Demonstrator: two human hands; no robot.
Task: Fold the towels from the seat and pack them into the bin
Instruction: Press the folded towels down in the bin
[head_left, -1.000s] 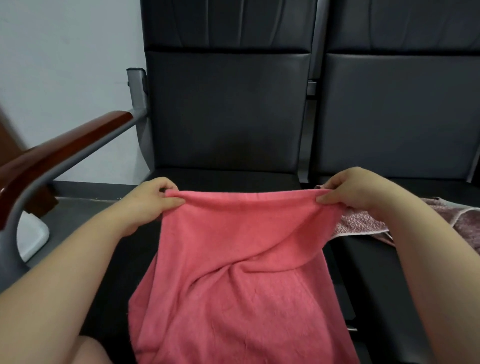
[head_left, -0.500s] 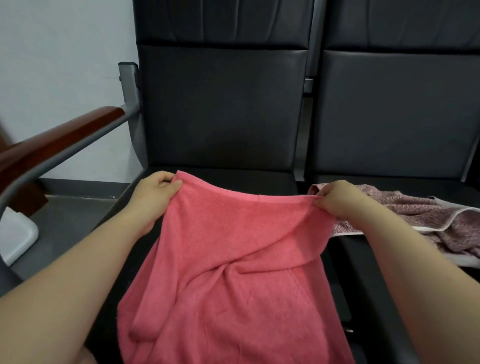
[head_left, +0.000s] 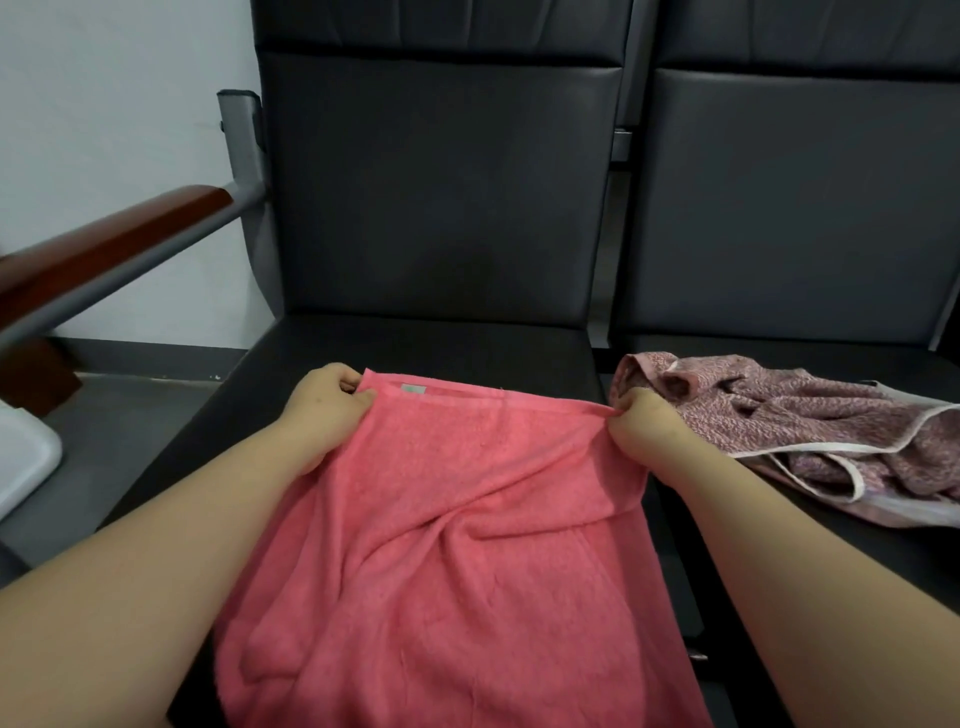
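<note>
A pink towel (head_left: 467, 545) lies spread over the left black seat (head_left: 415, 343), its near part hanging toward me. My left hand (head_left: 324, 410) pinches its far left corner, next to a small label. My right hand (head_left: 644, 423) pinches the far right corner. The far edge is stretched between both hands, low over the seat cushion. A crumpled mauve speckled towel (head_left: 810, 436) with white trim lies on the right seat (head_left: 779, 545). At the far left edge a white bin (head_left: 21, 462) shows only in part.
A wooden armrest on a grey metal rail (head_left: 109, 260) runs along the left. Dark seat backs (head_left: 441, 182) rise behind both cushions. Grey floor and a white wall lie to the left.
Both hands have lowered the pink towel's far edge down toward the seat cushion and pulled it flatter. The view has tilted down, showing more of the mauve towel.
</note>
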